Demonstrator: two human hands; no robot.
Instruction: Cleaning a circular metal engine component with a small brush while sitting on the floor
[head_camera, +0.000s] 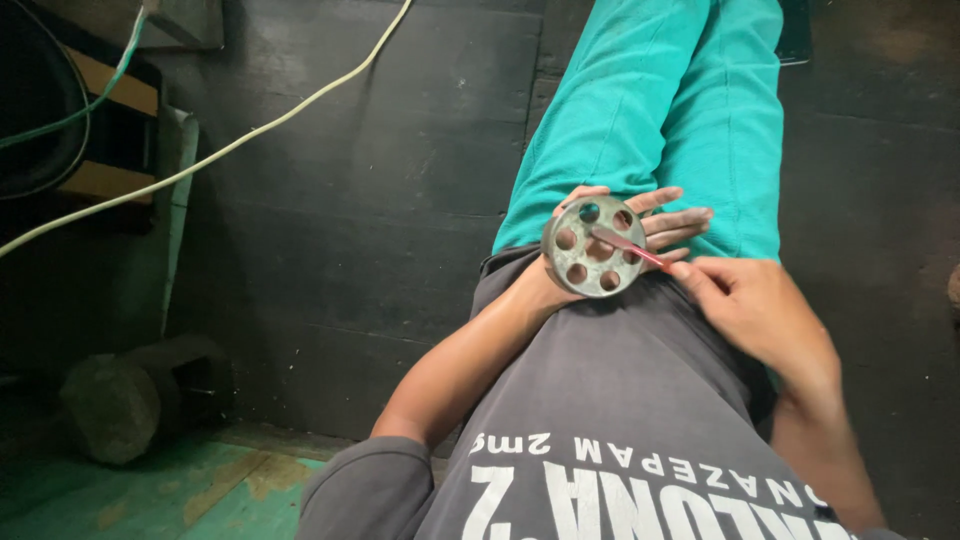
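My left hand (668, 222) holds a round grey metal disc (590, 270) with several holes through it, its face turned toward me, just above my lap. My right hand (755, 305) grips a thin red-handled tool (645, 255) whose tip rests on the disc's face near its centre. Both hands sit over my teal trouser leg (670, 110) and grey shirt (610, 400).
A dark wooden wall or floor (380, 200) lies behind. A pale cable (250, 130) runs across it at upper left. A heavy cylindrical metal piece (115, 400) lies at lower left on a worn green surface (210, 490).
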